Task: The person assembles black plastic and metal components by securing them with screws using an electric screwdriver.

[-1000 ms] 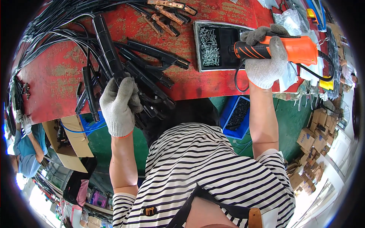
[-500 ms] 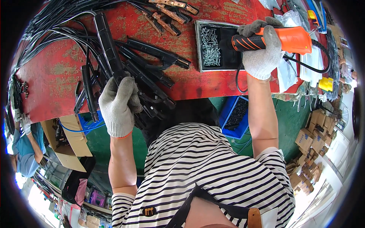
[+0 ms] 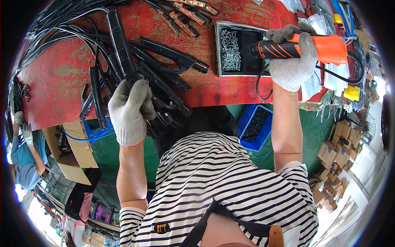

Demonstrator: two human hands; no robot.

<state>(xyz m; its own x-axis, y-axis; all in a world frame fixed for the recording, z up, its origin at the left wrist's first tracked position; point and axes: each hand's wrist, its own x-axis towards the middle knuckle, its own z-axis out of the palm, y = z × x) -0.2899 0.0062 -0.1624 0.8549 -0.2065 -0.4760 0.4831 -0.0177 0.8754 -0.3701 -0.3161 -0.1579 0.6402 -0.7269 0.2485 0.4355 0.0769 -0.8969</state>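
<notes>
My left hand (image 3: 131, 108), in a grey-white work glove, is closed around the lower end of a long black electrode holder (image 3: 122, 47). The holder points away from me, and a black cable runs from its far end. More black electrode holders (image 3: 175, 55) lie heaped beside and beneath this hand, some at the table's near edge. My right hand (image 3: 297, 61), also gloved, grips an orange and black electric screwdriver (image 3: 321, 48). Its dark front end points left, over the right part of a tray (image 3: 248, 68). Silvery screws (image 3: 231, 49) fill the tray's left side.
Black cables (image 3: 53, 45) cover the back left of the worn red table (image 3: 61, 94). Copper-coloured clamps (image 3: 185, 20) lie at the back. Plastic bags and a yellow piece (image 3: 352, 93) are at the right. A blue bin (image 3: 255, 127) sits below the edge. Another person (image 3: 31, 150) works far left.
My right hand has moved slightly right with the screwdriver. My left hand keeps its hold on the electrode holder, with hardly any shift.
</notes>
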